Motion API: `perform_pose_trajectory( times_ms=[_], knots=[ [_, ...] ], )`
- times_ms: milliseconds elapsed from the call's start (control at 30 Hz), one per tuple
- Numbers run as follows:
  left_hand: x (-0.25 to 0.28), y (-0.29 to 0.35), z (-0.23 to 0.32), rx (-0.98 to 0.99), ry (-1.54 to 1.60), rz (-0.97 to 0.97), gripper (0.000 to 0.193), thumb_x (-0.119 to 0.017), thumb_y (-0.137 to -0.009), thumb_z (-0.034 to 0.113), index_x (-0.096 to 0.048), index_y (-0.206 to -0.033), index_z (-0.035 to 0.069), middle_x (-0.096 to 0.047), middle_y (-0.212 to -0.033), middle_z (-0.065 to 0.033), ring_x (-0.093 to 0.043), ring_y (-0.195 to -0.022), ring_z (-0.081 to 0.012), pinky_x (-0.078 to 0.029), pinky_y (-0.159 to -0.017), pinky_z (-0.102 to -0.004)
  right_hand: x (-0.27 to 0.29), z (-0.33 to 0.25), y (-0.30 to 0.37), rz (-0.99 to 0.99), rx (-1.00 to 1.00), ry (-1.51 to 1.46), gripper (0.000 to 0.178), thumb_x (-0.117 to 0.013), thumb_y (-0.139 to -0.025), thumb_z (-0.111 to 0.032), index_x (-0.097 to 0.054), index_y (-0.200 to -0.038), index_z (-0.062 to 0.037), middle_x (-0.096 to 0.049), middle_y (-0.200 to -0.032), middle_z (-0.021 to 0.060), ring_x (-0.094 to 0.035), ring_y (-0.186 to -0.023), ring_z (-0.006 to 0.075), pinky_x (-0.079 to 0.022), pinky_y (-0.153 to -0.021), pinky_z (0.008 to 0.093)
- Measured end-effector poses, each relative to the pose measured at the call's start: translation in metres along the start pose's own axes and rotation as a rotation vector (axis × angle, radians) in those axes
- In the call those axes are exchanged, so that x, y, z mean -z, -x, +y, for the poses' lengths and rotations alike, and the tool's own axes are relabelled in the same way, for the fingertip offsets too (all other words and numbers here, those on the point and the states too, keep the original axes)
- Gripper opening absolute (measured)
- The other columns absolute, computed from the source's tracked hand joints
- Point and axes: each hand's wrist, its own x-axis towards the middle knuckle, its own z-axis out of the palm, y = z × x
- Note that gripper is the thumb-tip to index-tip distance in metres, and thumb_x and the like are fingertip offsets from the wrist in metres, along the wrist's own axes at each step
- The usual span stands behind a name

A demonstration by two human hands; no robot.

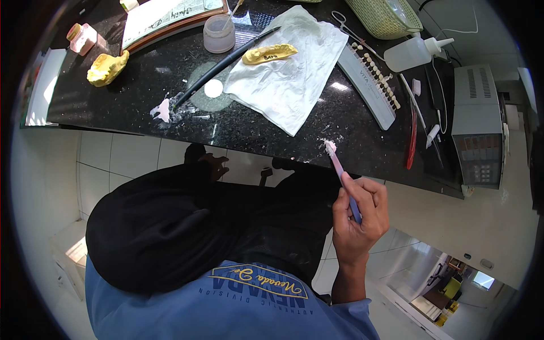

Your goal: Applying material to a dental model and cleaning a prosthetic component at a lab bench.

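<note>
My right hand (362, 212) is closed round the violet end of a toothbrush (339, 165). Its pale, powdery head touches or hovers just over the black counter's front edge, with white crumbs (325, 144) around it. In shadow below the counter, what looks like my left hand (214, 165) partly shows. Its fingers seem apart, holding nothing visible; black fabric hides the arm. Ahead, a yellow dental cast piece (270, 54) lies on a crumpled white cloth (294, 85). To its left is a long dark tool (218, 69), its upper end over the cloth.
A second yellow cast (107, 69) and a pinkish jar (83, 38) stand at left, a plastic cup (219, 35) farther back. On the right are a tooth shade guide (365, 85), a squeeze bottle (416, 54), a red tool (411, 141) and a grey box-shaped machine (479, 122).
</note>
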Motion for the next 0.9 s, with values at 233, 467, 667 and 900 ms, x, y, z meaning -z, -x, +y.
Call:
perform_pose_trajectory(
  times_ms=[233,467,667,900],
  knots=[
    [-0.006,0.011,-0.015,0.021,0.416,0.085,0.046,-0.05,-0.096,0.036,-0.05,-0.132,0.008,-0.073,-0.084,-0.0054,-0.068,-0.062,-0.0184,-0.052,-0.085,-0.0372,0.006,0.01,-0.005,-0.017,0.053,-0.064,0.035,-0.067,-0.073,0.011,-0.072,-0.104,-0.0039,-0.059,-0.086,0.0041,-0.049,-0.054,0.0045,-0.037,-0.046,0.021],
    [-0.009,0.004,-0.019,0.06,0.682,0.109,0.042,-0.048,-0.097,0.025,-0.048,-0.134,0.006,-0.072,-0.084,-0.0094,-0.068,-0.06,-0.019,-0.056,-0.05,-0.0311,0.003,0.015,-0.009,-0.043,0.026,-0.111,0.032,-0.068,-0.072,0.012,-0.073,-0.1,-0.0034,-0.059,-0.084,0.0043,-0.047,-0.053,0.0042,-0.036,-0.046,0.0206],
    [-0.006,0.01,-0.007,0.124,0.669,0.161,0.035,-0.052,-0.095,0.017,-0.055,-0.127,0.003,-0.071,-0.083,-0.0127,-0.066,-0.057,-0.0187,-0.055,-0.053,-0.0305,0.009,0.01,-0.009,-0.067,-0.079,-0.116,0.031,-0.065,-0.074,0.011,-0.074,-0.1,-0.0035,-0.059,-0.082,0.0069,-0.055,-0.066,0.0094,-0.041,-0.052,0.0224],
    [-0.016,-0.002,-0.017,0.102,0.706,0.164,0.039,-0.051,-0.095,0.024,-0.052,-0.131,0.007,-0.071,-0.079,-0.0109,-0.065,-0.052,-0.0178,-0.052,-0.044,-0.0291,0.01,0.022,-0.014,-0.008,-0.024,-0.152,0.033,-0.067,-0.072,0.013,-0.074,-0.1,-0.0028,-0.059,-0.084,0.0058,-0.052,-0.057,0.0054,-0.038,-0.047,0.0197]
  ],
)
